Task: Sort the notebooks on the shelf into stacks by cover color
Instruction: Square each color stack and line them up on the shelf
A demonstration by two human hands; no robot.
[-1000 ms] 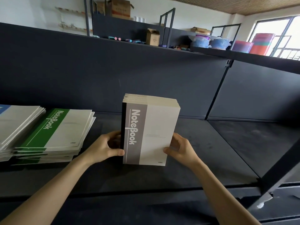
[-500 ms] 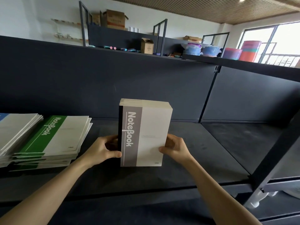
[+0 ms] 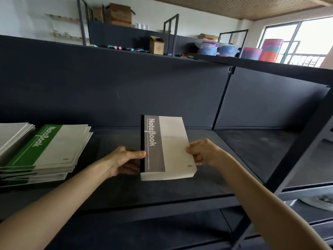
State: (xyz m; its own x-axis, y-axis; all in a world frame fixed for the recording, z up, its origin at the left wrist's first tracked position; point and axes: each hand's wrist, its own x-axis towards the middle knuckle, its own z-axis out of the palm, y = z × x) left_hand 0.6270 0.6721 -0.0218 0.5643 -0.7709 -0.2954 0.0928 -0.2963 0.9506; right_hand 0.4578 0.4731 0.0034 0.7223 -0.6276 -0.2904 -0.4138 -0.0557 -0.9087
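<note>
- Holding the grey notebook stack (image 3: 171,145) from both sides, cover up, at shelf (image 3: 252,150) centre.
- Left hand (image 3: 124,161): grip closed on the spine edge, at 9 o'clock.
- Right hand (image 3: 203,152): grip pinching the 3 o'clock edge.
- Green stack (image 3: 52,147) lies well apart, toward 9 o'clock.

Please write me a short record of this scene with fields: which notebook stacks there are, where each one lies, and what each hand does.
held stack: grey notebooks, cover up, at the middle of the shelf; cannot tell if they rest on it
left grip: holds the spine side, thumb on the cover
right grip: holds the opposite long side
sorted stack: green notebooks, lying flat to the left, apart from the grey ones
far left: another stack, cover colour not visible
</note>
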